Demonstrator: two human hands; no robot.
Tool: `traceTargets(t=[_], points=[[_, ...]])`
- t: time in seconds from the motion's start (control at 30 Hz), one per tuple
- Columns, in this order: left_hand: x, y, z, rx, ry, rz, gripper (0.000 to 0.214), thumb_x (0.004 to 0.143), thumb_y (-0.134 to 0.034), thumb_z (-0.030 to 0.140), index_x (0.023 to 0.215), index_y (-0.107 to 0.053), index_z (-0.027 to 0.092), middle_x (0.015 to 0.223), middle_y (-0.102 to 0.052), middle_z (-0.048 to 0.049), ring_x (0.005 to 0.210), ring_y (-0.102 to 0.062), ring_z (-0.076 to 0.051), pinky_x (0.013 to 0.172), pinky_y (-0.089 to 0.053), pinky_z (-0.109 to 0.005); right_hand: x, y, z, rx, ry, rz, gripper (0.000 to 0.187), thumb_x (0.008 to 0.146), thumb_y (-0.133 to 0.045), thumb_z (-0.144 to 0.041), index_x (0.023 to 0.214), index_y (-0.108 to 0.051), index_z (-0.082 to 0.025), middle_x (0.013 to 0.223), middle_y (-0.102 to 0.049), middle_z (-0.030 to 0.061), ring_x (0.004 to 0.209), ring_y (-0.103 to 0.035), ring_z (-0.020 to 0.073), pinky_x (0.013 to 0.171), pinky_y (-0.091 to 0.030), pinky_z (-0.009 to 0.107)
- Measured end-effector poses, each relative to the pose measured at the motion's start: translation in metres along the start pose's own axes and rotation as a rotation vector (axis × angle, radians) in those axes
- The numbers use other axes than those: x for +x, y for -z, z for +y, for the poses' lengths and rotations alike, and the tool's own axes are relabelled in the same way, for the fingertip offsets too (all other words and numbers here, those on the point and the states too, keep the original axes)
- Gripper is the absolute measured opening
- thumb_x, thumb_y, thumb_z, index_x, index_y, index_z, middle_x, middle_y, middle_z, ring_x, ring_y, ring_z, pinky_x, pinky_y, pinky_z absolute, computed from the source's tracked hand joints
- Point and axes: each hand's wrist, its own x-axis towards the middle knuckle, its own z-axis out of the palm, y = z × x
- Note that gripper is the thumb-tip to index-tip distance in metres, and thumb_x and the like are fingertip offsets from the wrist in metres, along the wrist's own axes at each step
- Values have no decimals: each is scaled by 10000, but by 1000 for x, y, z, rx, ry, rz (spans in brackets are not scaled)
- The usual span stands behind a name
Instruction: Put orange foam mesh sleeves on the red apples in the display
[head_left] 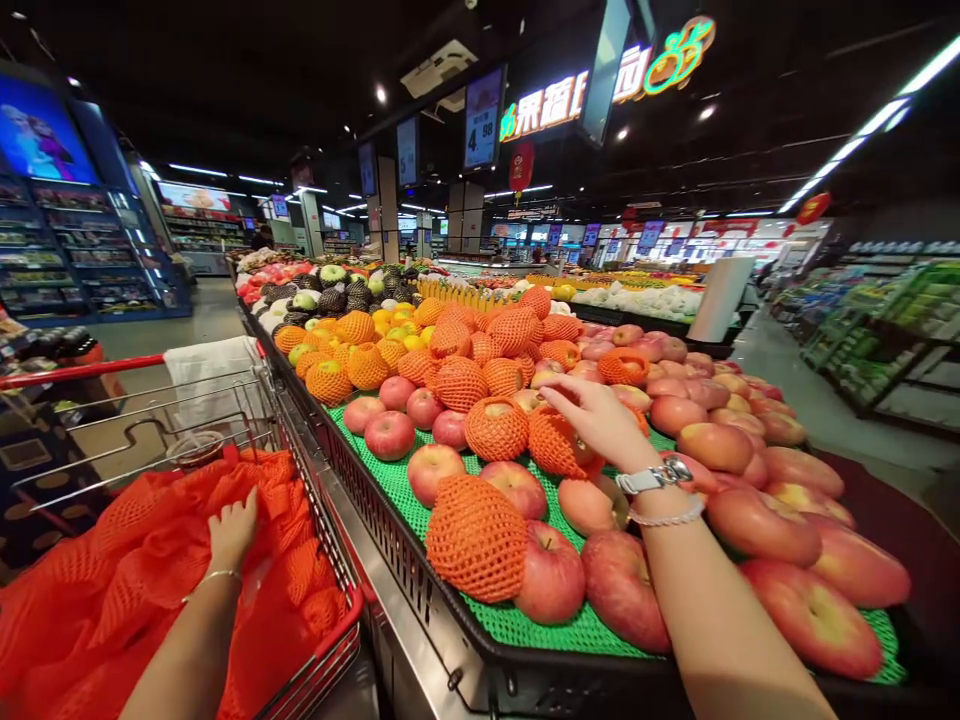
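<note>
My left hand [232, 530] is down in the shopping cart, its fingers curled into a heap of orange-red foam fruit nets [142, 560]. Over the apple display reaches my right hand [589, 415], with a watch on the wrist and its fingers stretched out. Just beneath its palm lies an apple in an orange foam net [555, 442]; whether they touch I cannot tell. Another netted apple [504, 428] sits to the left of it. Closer to me, a foam net [476, 540] covers an apple beside a bare red apple [551, 572].
The shopping cart [352, 610] stands against the left side of the black display bin [420, 590]. Green mesh [495, 622] lines the bin. Bare apples [814, 610] fill its right side, with netted oranges [330, 382] farther back. A white cloth [214, 375] hangs at the cart's far end.
</note>
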Motion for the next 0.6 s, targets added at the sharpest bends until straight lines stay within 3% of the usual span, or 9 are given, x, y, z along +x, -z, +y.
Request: traceTargets(t=[0.13,0.2,0.27,0.37,0.47,0.53,0.6], points=[[42,8,9,28,69,112,353,716,-464,481,532,-320,216,509,-246,10,880,-580,-408,845,-328,-666,-1,0,0,2,-9,10,292,902,-497,-365,974,-700,-169,1007,-753,101,934,-682,261,870,-493,417],[71,29,30,0,64,191,376,739,-489,457,527,-289,219,514,-247,13,962,-572,-415,877,-295,-694,-1,1,1,2,-9,26,285,909,-496,-363,971,-700,-173,1013,-754,97,942,-684,259,880,-492,418],[95,62,64,-95,47,369,367,738,-543,387,526,-292,224,506,-247,17,1041,-567,-422,916,-249,-719,-1,1,1,-1,-12,32,285,917,-494,-369,962,-701,-179,1010,-756,93,948,-686,259,885,-493,423],[107,122,135,-236,-73,615,243,796,-549,359,615,-431,248,570,-369,9,1027,-596,-386,962,-308,-654,0,1,-1,-3,-7,41,286,919,-493,-360,983,-701,-175,1021,-752,98,948,-683,258,889,-496,432],[95,164,220,-526,-349,663,189,881,-504,381,947,-616,245,855,-605,5,923,-618,-262,854,-445,-459,0,0,-10,71,-2,109,294,911,-508,-345,1083,-678,-178,1108,-727,103,956,-678,241,839,-530,411],[80,171,279,-728,-578,644,197,837,-552,355,922,-641,201,822,-637,7,769,-605,-183,721,-467,-364,-1,0,-17,159,13,198,299,904,-526,-340,1133,-658,-198,1137,-714,92,984,-675,227,836,-548,394],[66,163,337,-719,-770,380,212,847,-565,319,998,-655,200,836,-667,3,751,-606,-156,689,-462,-316,-1,2,-22,244,36,315,282,894,-543,-331,1124,-657,-214,1125,-717,78,1023,-672,218,892,-545,395]])
